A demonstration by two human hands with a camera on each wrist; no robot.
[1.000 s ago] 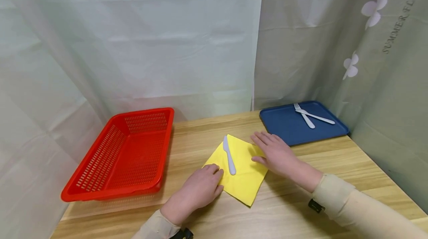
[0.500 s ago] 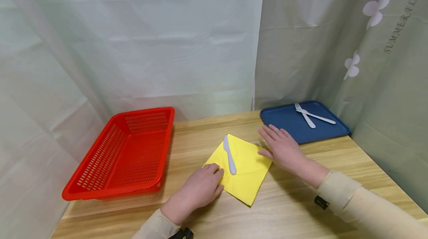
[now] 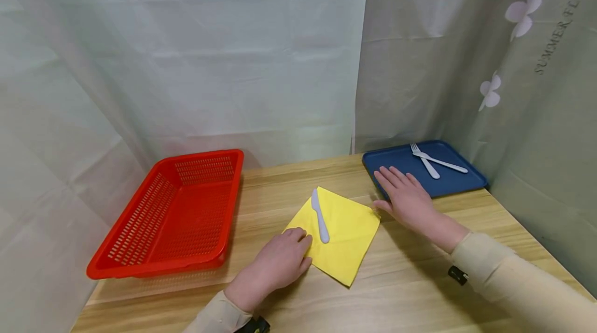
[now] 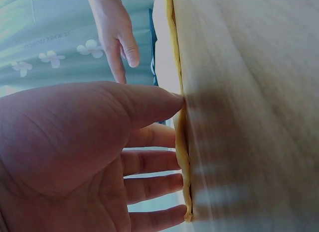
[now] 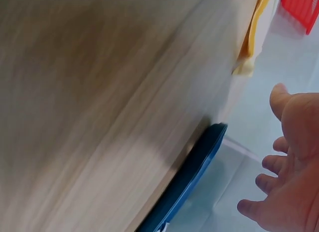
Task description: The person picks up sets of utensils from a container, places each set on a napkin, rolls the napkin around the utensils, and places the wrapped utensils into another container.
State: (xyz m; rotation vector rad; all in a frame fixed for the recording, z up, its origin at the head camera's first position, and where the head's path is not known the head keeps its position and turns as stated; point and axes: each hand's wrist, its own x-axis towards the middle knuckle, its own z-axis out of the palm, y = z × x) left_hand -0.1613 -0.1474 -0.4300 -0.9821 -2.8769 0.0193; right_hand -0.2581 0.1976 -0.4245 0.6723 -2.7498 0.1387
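Note:
A yellow napkin (image 3: 347,224) lies flat on the table with a pale plastic knife (image 3: 320,216) on its left part. My left hand (image 3: 275,265) rests its fingertips on the napkin's left edge; the left wrist view shows the thumb and fingers (image 4: 152,161) touching the yellow cloth (image 4: 180,142). My right hand (image 3: 412,206) is raised, fingers extended, between the napkin's right corner and the blue tray (image 3: 406,180). In the right wrist view, the right hand (image 5: 294,167) holds nothing, apart from the napkin corner (image 5: 244,67) and the tray (image 5: 187,184).
A red perforated basket (image 3: 186,224) stands on the left of the wooden table (image 3: 396,291). At the back right, a white fork (image 3: 426,164) and a white knife (image 3: 443,162) lie crossed on the tray. Curtains (image 3: 233,63) hang behind and beside the table.
My right hand has moved right, off the napkin and towards the blue tray, uncovering the napkin's right corner. My left hand has stayed at the napkin's left edge.

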